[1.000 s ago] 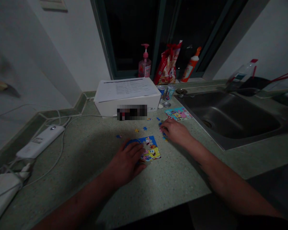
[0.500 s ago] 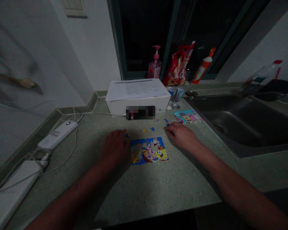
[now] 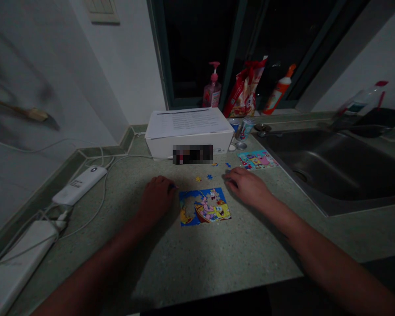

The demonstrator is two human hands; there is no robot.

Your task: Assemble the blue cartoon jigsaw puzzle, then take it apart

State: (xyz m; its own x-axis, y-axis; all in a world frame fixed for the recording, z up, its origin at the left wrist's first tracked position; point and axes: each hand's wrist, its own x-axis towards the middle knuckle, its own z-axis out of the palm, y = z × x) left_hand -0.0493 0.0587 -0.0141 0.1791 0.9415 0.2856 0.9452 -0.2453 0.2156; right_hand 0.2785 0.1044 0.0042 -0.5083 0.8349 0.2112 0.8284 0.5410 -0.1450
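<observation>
My left hand [image 3: 158,195] has moved off the puzzle [image 3: 212,210], so its gaps lie uncovered. This hand and my right hand [image 3: 246,184], near a blue piece [image 3: 228,165], have bent fingers; whether they pinch anything, I cannot tell. The puzzle lies inward from the counter's [image 3: 246,259] front edge, its long axis nearly parallel, picture top toward the back edge.

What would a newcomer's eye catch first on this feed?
The brightly coloured, partly assembled rectangular jigsaw puzzle stands out first, on the speckled green counter between the bare left hand and bare right hand. Behind it sits a white box topped with a printed paper sheet. A red plastic bag stands by the dark window.
</observation>
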